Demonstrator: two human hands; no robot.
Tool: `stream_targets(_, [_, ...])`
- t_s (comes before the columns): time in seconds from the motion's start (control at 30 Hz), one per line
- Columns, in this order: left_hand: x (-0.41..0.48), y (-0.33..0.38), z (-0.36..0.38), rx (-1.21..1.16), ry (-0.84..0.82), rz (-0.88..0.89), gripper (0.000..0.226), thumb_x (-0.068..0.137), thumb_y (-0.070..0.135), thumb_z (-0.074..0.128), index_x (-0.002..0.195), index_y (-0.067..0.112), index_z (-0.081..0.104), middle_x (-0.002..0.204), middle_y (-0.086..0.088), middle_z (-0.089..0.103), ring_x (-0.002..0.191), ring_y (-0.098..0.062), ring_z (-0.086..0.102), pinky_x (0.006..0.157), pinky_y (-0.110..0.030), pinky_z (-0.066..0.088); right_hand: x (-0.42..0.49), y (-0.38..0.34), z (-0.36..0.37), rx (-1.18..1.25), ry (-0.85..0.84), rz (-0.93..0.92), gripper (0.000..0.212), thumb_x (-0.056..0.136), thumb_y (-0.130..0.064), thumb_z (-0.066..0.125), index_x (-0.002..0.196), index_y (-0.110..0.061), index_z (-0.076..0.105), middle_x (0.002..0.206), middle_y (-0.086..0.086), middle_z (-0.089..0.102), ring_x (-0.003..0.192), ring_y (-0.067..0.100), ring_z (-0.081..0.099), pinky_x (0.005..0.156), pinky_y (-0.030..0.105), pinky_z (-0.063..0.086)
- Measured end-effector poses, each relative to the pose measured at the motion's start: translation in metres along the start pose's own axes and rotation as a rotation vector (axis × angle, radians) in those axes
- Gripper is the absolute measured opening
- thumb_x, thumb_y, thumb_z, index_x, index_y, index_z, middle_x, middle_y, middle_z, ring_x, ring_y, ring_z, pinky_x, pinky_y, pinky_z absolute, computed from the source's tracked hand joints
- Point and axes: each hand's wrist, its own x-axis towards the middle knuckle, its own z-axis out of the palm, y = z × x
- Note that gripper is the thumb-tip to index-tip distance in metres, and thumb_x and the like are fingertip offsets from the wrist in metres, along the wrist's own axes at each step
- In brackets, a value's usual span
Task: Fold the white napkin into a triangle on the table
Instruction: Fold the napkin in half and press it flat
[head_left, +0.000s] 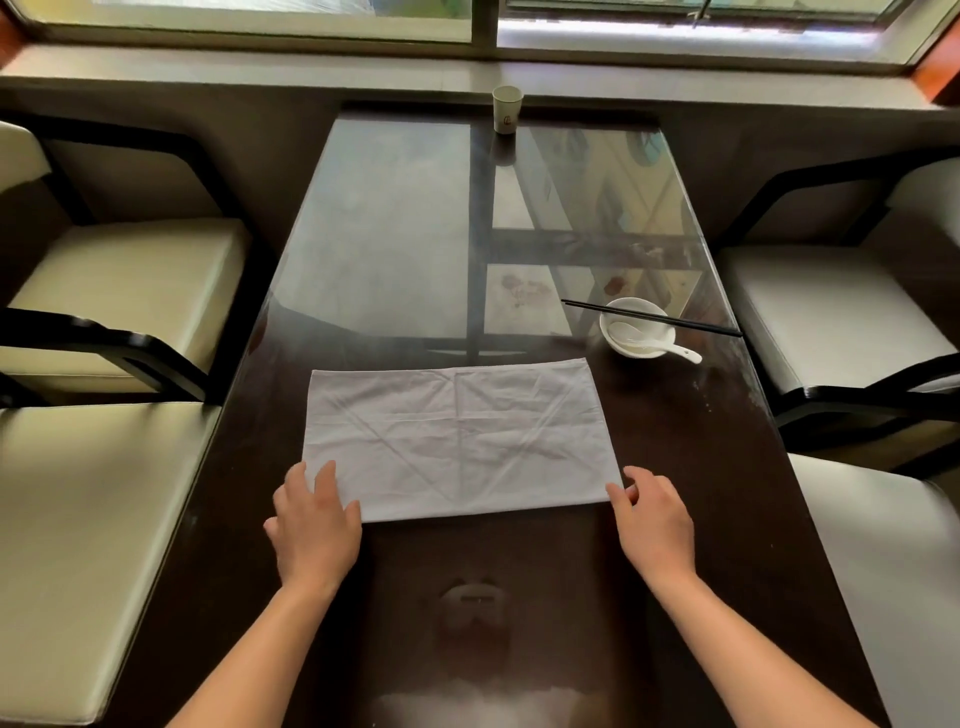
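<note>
The left hand (314, 525) lies flat, fingers spread, on the near left corner of the napkin (460, 436). The right hand (655, 519) rests at the near right corner, fingers loosely curled against the edge; I cannot tell whether it pinches the cloth. One white napkin lies flat on the dark tabletop (701, 467) as a rectangle, its long axis running left to right, creased with diagonal lines. Beyond its far right corner stands one bowl (636, 326) with one spoon (660, 344) in it and a pair of black chopsticks (654, 317) across the rim. One paper cup (507, 110) stands at the far edge. Four cream chairs (124, 291) flank the tabletop, two each side.
</note>
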Motion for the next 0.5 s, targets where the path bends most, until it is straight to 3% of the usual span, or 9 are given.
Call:
stream_targets(0.07, [0.003,-0.003,-0.005,-0.086,-0.009,-0.098,0.060,0.089,0.026,0.069,0.143,0.012,0.046,0.141,-0.020,0.042,0.126,-0.039,0.042,0.098,-0.056,0.043,0.009,-0.005,-0.003,0.018,-0.054,0.114,0.042,0.097,-0.037,0.059,0.131,-0.011,0.059,0.103,0.005,0.067,0.100,0.025,0.061,0.087,0.039,0.049])
stream_targets(0.13, [0.008,-0.007,-0.008,-0.149,-0.017,-0.191,0.058,0.088,0.028,0.069,0.139,0.010,0.048,0.132,-0.022,0.046,0.117,-0.041,0.046,0.092,-0.054,0.046,0.016,-0.010,-0.005,0.055,-0.092,0.215,0.035,0.095,-0.039,0.062,0.119,-0.014,0.065,0.105,0.007,0.071,0.102,0.028,0.066,0.088,0.039,0.052])
stream_targets(0.27, [0.019,-0.015,-0.011,-0.195,-0.050,-0.296,0.064,0.088,0.040,0.070,0.140,0.009,0.048,0.126,-0.023,0.058,0.111,-0.043,0.058,0.086,-0.052,0.050,0.020,-0.015,-0.009,0.117,-0.118,0.294,0.017,0.091,-0.034,0.068,0.080,-0.021,0.067,0.072,0.002,0.072,0.070,0.022,0.072,0.076,0.041,0.060])
stream_targets(0.37, [0.024,-0.018,-0.011,-0.228,-0.073,-0.345,0.056,0.088,0.042,0.067,0.132,0.009,0.054,0.120,-0.018,0.066,0.109,-0.040,0.061,0.085,-0.048,0.050,0.021,-0.017,-0.012,0.168,-0.090,0.315,0.015,0.090,-0.029,0.070,0.078,-0.020,0.067,0.067,0.002,0.072,0.056,0.017,0.071,0.067,0.038,0.061])
stream_targets(0.5, [0.029,-0.018,-0.011,-0.356,-0.049,-0.343,0.027,0.089,0.025,0.065,0.112,0.011,0.066,0.101,-0.009,0.069,0.089,-0.029,0.061,0.072,-0.040,0.049,0.018,-0.016,-0.015,0.274,-0.047,0.317,0.011,0.089,-0.021,0.070,0.080,-0.017,0.067,0.068,0.001,0.073,0.050,0.011,0.071,0.069,0.039,0.063])
